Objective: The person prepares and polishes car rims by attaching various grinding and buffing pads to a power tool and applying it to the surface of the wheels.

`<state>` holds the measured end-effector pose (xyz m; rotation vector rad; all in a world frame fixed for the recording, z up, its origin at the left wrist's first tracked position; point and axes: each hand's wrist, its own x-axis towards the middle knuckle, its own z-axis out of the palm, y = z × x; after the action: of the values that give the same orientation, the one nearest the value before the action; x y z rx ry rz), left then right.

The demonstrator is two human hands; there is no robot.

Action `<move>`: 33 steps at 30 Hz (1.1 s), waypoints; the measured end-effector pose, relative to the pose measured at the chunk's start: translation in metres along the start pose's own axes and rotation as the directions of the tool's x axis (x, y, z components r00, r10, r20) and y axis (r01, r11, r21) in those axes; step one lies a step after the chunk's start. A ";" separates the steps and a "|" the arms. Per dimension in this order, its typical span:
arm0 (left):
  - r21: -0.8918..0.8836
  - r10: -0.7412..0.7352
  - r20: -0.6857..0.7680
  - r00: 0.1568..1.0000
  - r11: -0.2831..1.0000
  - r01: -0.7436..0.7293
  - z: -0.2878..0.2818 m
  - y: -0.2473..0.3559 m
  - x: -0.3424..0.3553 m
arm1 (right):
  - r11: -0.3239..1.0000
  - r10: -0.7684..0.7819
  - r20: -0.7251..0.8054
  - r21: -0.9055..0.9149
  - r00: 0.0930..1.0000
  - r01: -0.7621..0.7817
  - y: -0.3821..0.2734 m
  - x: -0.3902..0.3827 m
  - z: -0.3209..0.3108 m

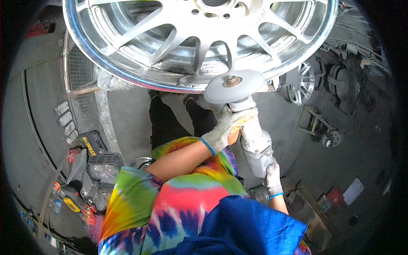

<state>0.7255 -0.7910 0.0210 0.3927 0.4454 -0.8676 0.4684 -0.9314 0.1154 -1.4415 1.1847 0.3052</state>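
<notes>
A large silver alloy wheel rim [178, 46] with many spokes fills the top of the view. A grey angle grinder [255, 146] points up at it, its round disc [233, 86] touching the rim's lower edge. My left hand [227, 127], in a white knit glove, grips the grinder's neck just below the disc. My right hand [273, 178], also gloved, holds the rear of the grinder body. My tie-dye shirt and a blue cloth fill the lower middle.
Black tool cases [95, 148] and clutter lie at the lower left beside a metal mesh stand [83, 72]. Another wheel rim [301, 83] and a small trolley [318, 125] sit at the right. White and red scraps [346, 193] lie on the dusty floor.
</notes>
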 end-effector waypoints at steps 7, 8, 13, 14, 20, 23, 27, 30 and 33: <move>0.098 -0.030 0.019 0.999 0.995 0.028 -0.010 0.018 -0.008 | 0.998 0.069 -0.078 -0.006 0.995 -0.070 0.027 -0.006 0.027; 0.107 -0.044 0.020 0.999 0.993 0.041 -0.014 0.023 -0.011 | 0.996 0.068 -0.073 0.065 0.995 -0.063 0.034 -0.010 0.038; 0.165 -0.096 -0.015 0.995 0.981 0.098 -0.029 0.056 -0.028 | 0.986 0.061 -0.081 0.159 0.995 -0.047 0.047 -0.031 0.104; 0.199 -0.123 -0.014 0.992 0.972 0.124 -0.033 0.063 -0.030 | 0.986 0.084 -0.112 0.154 0.990 -0.066 0.060 -0.036 0.113; 0.222 -0.220 0.031 0.975 0.953 0.208 -0.051 0.092 -0.039 | 0.901 0.159 -0.091 0.422 0.983 -0.107 0.081 -0.056 0.175; 0.221 -0.167 0.032 0.985 0.963 0.156 -0.053 0.089 -0.042 | 0.911 0.200 -0.143 0.391 0.969 -0.130 0.085 -0.056 0.176; 0.190 -0.172 0.017 0.985 0.968 0.166 -0.042 0.082 -0.042 | 0.964 0.097 -0.107 0.257 0.989 -0.067 0.092 -0.051 0.145; 0.173 -0.100 0.010 0.995 0.980 0.096 -0.035 0.065 -0.036 | 0.971 0.099 -0.139 0.228 0.985 -0.065 0.053 -0.036 0.124; 0.153 -0.039 0.019 0.999 0.988 0.035 -0.028 0.040 -0.028 | 0.993 0.057 -0.111 0.109 0.992 -0.045 0.055 -0.020 0.080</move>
<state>0.7352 -0.7357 0.0183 0.5166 0.3683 -0.9442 0.4510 -0.8419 0.0756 -1.3517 1.3131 0.1936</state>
